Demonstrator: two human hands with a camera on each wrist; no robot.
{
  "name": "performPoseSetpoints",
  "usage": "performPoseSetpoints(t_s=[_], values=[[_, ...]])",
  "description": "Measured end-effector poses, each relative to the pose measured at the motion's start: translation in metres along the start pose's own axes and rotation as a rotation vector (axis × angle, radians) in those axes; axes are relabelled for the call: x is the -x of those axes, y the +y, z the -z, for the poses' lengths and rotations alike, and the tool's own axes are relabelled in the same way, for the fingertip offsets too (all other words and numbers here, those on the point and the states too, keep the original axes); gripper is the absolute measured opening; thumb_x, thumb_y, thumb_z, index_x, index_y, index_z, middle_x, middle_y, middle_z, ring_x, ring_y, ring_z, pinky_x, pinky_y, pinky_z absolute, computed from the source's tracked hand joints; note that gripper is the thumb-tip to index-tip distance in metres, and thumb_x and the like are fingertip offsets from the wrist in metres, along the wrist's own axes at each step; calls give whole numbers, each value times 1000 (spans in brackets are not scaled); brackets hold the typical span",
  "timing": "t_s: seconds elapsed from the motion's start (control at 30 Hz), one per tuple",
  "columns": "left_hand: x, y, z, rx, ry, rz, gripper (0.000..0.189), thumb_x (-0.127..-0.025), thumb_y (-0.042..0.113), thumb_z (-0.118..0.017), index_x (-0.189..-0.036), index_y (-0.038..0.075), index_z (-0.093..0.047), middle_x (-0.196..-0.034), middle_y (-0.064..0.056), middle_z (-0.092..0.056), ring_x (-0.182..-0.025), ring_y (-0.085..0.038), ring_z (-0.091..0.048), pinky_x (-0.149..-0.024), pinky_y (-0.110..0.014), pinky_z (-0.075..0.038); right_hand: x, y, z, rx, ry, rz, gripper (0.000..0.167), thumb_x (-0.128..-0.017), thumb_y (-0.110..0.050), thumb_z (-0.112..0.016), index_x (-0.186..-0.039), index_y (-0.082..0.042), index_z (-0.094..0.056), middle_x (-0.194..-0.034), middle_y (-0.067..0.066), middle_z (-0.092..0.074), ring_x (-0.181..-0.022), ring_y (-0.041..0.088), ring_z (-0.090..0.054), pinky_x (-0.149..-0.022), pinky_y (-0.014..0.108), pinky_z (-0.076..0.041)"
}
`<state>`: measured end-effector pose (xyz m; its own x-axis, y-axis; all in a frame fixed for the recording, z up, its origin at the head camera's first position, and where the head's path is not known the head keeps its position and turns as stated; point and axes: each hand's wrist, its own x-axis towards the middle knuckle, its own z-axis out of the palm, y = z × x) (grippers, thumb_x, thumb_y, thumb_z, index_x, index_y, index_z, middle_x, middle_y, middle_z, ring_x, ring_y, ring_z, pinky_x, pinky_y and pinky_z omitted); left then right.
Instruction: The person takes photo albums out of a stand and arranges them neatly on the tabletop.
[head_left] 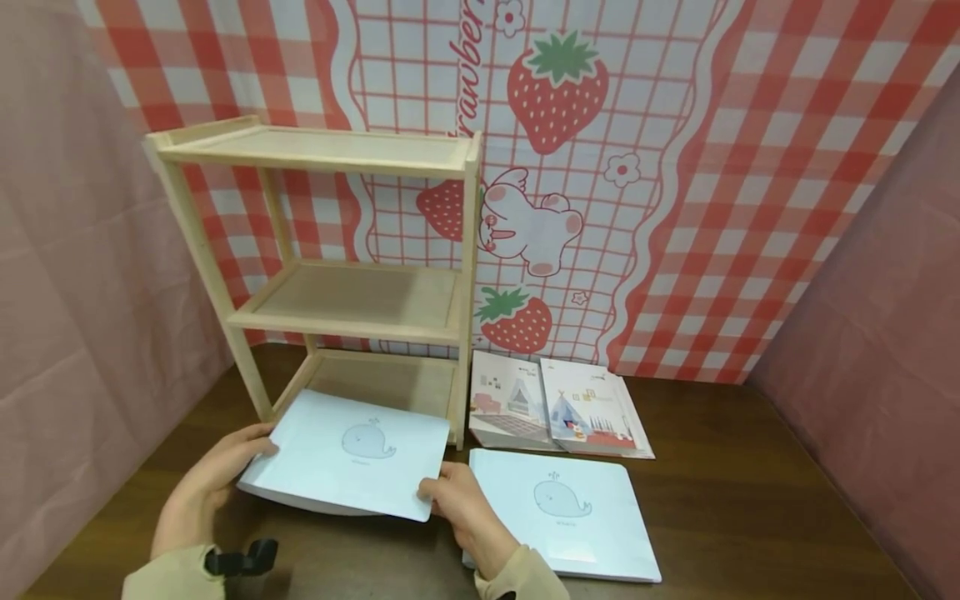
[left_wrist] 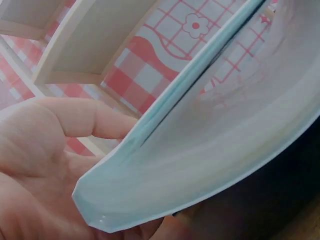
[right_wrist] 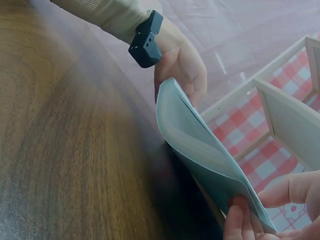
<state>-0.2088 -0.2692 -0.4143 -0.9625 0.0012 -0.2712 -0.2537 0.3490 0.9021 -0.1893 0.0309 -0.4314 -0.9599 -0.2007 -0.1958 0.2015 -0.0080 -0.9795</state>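
A pale blue folder [head_left: 315,454] with a whale drawing on its cover is held up in front of the shelf's lowest board, tilted. My left hand [head_left: 213,475] grips its left edge, thumb on the cover. At the near right corner my right hand [head_left: 467,507] pinches it between thumb and fingers. In the left wrist view the folder's cover [left_wrist: 175,100] stands apart from its bowed lower side, and a gap shows between them. The right wrist view has the right fingers [right_wrist: 240,217] under the folder's lower side.
A second whale folder [head_left: 517,533] lies flat on the dark wooden table [head_left: 757,500], right of my right hand. Behind it, two illustrated booklets [head_left: 510,425] lie side by side. The three-level wooden shelf [head_left: 470,250] stands at the left back, before a strawberry-print cloth [head_left: 697,250].
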Motion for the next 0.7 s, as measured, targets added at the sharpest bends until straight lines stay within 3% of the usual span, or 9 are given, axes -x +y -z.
performPoseSetpoints(t_s=[0.17,0.33,0.5,0.7], values=[[2,7,-1,-60,-10,38,66,-93,25,-44,-138,-12,-15,-138,-35,-19,-113,-36,-37,-84,-33,-41,3,-2,1,32,-2,-6,31,-65,5,-50,-94,15,-58,-78,3,-60,-65,9,-56,-61,22,-49],[7,14,-4,-134,-13,65,70,-92,33,-46,-136,-14,-18,-138,-36,-18,-120,-43,-30,-96,-53,-34,8,-1,0,58,-5,2,31,-65,6,-49,-94,14,-58,-76,2,-60,-65,9,-55,-61,23,-48],[11,17,-3,-184,-8,109,70,-91,36,-45,-136,-12,-20,-139,-37,-15,-124,-50,-22,-94,-69,-23,9,2,0,65,-12,0,31,-65,8,-49,-94,14,-57,-75,2,-61,-65,10,-56,-59,23,-48],[14,18,-4,-186,-11,123,69,-91,37,-45,-133,-13,-23,-136,-37,-17,-123,-52,-21,-93,-70,-23,15,1,1,56,-16,3,31,-66,7,-50,-95,12,-57,-78,5,-64,-66,10,-57,-60,23,-49]])
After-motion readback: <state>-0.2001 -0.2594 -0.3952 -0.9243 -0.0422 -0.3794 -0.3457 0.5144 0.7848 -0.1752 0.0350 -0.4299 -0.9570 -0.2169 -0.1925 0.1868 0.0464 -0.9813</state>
